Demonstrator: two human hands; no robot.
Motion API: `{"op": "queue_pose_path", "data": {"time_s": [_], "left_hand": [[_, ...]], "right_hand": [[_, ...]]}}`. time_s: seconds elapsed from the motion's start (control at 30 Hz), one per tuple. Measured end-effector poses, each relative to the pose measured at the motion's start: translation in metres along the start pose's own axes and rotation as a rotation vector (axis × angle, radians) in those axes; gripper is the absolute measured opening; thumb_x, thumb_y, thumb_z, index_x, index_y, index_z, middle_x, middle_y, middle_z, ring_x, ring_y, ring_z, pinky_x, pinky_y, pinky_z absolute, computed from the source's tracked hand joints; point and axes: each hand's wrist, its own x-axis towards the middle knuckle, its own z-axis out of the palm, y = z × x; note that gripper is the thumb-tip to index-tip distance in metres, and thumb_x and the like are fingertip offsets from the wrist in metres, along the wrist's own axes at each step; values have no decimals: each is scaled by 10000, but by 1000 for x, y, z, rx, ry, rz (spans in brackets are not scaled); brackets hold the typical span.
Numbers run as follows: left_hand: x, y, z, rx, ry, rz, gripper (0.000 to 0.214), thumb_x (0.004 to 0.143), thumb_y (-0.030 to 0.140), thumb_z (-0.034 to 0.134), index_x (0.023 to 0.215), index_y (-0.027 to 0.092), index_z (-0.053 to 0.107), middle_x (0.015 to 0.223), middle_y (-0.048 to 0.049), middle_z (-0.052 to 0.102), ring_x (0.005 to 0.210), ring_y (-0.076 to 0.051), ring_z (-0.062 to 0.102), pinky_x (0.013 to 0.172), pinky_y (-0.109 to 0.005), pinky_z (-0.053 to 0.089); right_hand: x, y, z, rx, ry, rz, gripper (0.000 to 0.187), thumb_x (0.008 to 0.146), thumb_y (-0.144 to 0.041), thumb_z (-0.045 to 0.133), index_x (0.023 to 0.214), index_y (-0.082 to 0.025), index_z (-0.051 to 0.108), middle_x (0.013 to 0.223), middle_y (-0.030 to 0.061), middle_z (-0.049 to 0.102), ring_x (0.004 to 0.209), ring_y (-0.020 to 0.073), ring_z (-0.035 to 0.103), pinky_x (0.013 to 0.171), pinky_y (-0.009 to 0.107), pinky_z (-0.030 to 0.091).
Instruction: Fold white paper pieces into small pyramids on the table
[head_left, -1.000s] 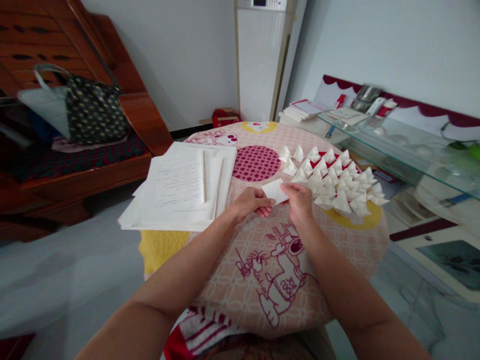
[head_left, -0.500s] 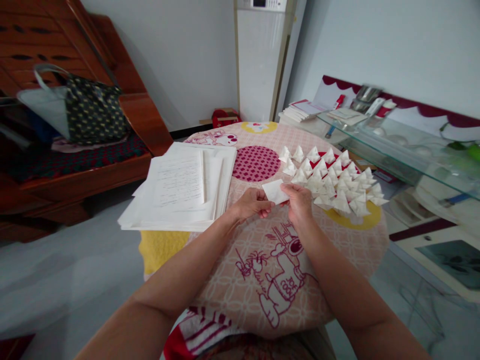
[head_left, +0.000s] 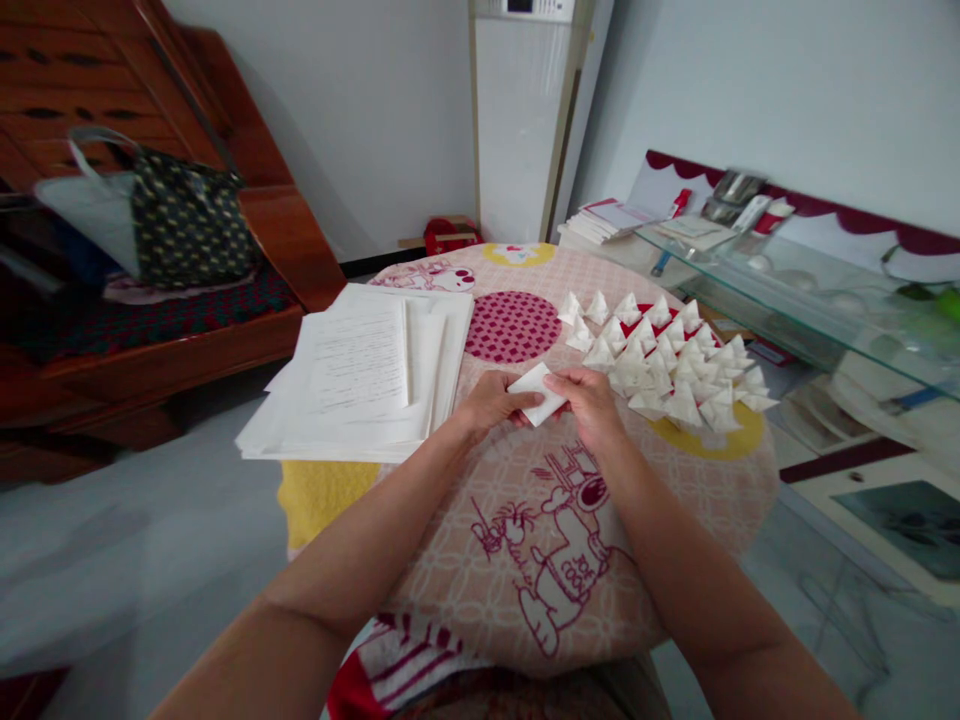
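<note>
White paper piece (head_left: 535,380), seemingly folded, pinched under thumbs by fingers of left hand (head_left: 491,404) and right hand (head_left: 592,400). Paper stack (head_left: 356,370) left; folded shapes (head_left: 663,372) right, slightly farther.

paper square (head_left: 534,380): white | tablecloth (head_left: 487,570): pink, white lattice | bag (head_left: 187,225): dark, seemingly gold-specked

The white paper (head_left: 535,390) partly hides the fingers (head_left: 577,382), and the writing (head_left: 363,350) on the sheet (head_left: 351,366) is too small to read.
</note>
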Motion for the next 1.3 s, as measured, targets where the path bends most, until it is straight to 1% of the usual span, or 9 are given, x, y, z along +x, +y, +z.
{"op": "queue_pose_path", "data": {"time_s": [0.17, 0.33, 0.6, 0.73, 0.83, 0.9, 1.07, 1.17, 1.3], "left_hand": [[1, 0, -8, -17, 48, 92, 282, 714, 336, 818, 812, 85, 731, 673, -34, 689, 525, -84, 563, 486, -201, 454], [1, 2, -10, -31, 39, 81, 303, 688, 345, 824, 806, 85, 724, 673, -36, 688, 524, -87, 566, 488, -208, 454], [0, 4, -10, 24, 7, 88, 297, 682, 339, 832, 805, 93, 720, 659, -29, 682, 525, -90, 564, 489, -210, 448], [2, 3, -11, -34, 59, 115, 374, 690, 452, 835, 767, 117, 686, 688, -28, 687, 576, -100, 590, 537, -222, 482], [4, 2, -17, -76, 136, 146, 415, 689, 497, 836, 705, 137, 629, 673, -15, 671, 578, -98, 585, 556, -228, 487], [5, 2, -21, -43, 111, 146, 384, 702, 463, 833, 698, 139, 629, 652, -7, 657, 559, -91, 571, 540, -221, 464], [4, 2, -22, 152, -65, 134, 300, 756, 334, 799, 634, 133, 613, 538, 26, 568, 482, -55, 480, 484, -191, 358], [4, 1, -18, 149, -58, 129, 304, 782, 328, 785, 640, 132, 600, 519, 40, 539, 472, -49, 460, 479, -185, 347], [3, 1, -18, 68, -50, 43, 290, 810, 350, 771, 696, 128, 622, 578, 7, 608, 512, -75, 545, 518, -198, 438]], "right_hand": [[-2, -6, -8, -20, -129, 104, 330, 604, -466, 810, 604, -163, 682, 538, 43, 676, 420, 124, 571, 377, 218, 429], [-2, -5, -10, 5, -111, 68, 307, 616, -427, 808, 572, -159, 665, 517, 52, 674, 386, 111, 550, 366, 209, 412], [0, -1, -11, -31, -160, 30, 328, 649, -466, 813, 646, -160, 696, 540, 44, 685, 459, 139, 616, 449, 235, 492], [2, -4, -16, -33, -138, -17, 318, 661, -464, 815, 654, -164, 711, 529, 29, 678, 459, 131, 611, 458, 230, 488], [2, -5, -20, -71, -242, 47, 333, 637, -467, 841, 660, -158, 717, 586, 47, 709, 491, 141, 633, 476, 242, 507], [3, -6, -21, -80, -290, 82, 354, 630, -486, 847, 652, -162, 706, 610, 48, 712, 510, 146, 638, 487, 253, 517], [3, -3, -20, -65, -233, 59, 326, 668, -483, 810, 617, -190, 678, 579, 13, 670, 497, 127, 589, 477, 245, 480], [3, -2, -19, -104, -173, 35, 263, 623, -411, 810, 582, -188, 677, 515, -2, 628, 452, 119, 541, 439, 239, 432], [6, -4, -18, -46, 19, -33, 241, 599, -395, 788, 568, -187, 669, 486, -1, 615, 427, 121, 518, 412, 242, 407]]}}
